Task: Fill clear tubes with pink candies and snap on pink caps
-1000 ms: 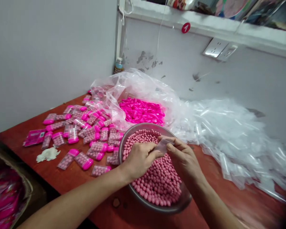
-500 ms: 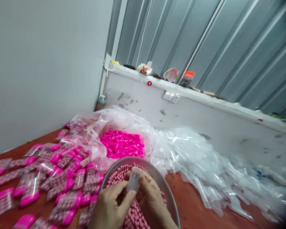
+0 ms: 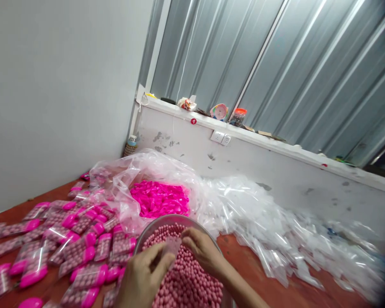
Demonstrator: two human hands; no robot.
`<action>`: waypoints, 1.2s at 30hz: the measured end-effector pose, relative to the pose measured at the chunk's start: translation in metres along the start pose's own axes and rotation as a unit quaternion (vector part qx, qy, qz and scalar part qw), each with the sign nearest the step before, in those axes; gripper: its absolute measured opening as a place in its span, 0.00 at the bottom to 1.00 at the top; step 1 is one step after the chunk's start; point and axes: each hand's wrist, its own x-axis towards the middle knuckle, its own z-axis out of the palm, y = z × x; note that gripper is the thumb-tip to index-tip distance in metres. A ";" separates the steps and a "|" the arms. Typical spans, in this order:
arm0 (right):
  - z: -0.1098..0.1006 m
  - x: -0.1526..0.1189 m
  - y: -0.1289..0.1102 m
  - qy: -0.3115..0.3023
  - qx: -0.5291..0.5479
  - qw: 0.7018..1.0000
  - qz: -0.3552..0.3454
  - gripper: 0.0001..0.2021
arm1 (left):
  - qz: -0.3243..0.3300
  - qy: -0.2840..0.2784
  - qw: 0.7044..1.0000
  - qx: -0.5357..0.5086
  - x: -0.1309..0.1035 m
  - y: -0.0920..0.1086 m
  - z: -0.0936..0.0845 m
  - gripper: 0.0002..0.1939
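Observation:
My left hand is closed around a small clear plastic container, tilted above the metal bowl. Round pink beads fill much of this bowl. Over its far right side, my right hand has its fingers bent together close to the container's upper end. Whatever those fingers may hold is hidden. Behind the bowl lies a heap of bright pink plastic caps in an opened clear plastic bag.
Many bead-filled containers with pink caps cover the red-brown table on the left. A pile of clear empty containers stretches along the wall to the right. Small items, including a pink clock, stand on the ledge.
My right hand has shifted rightward and slightly away from the container, uncovering more beads. My left hand still holds the container, now lower and more tilted. The view has shifted slightly.

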 end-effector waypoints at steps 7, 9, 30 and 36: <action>0.029 -0.008 0.026 -0.237 -0.249 0.935 -0.082 0.09 | 0.063 -0.042 0.996 0.053 0.040 -0.015 0.009 0.16; 0.047 -0.007 0.027 -0.266 -0.200 0.939 -0.090 0.07 | 0.058 -0.041 0.996 0.047 0.035 -0.024 0.011 0.16; 0.026 -0.021 -0.011 -0.065 0.332 0.934 0.117 0.12 | -0.043 -0.146 0.982 -0.116 0.020 -0.028 0.010 0.10; 0.001 -0.016 -0.007 -0.085 0.086 0.987 -0.104 0.16 | -0.025 -0.215 0.963 -0.163 0.022 -0.027 0.010 0.12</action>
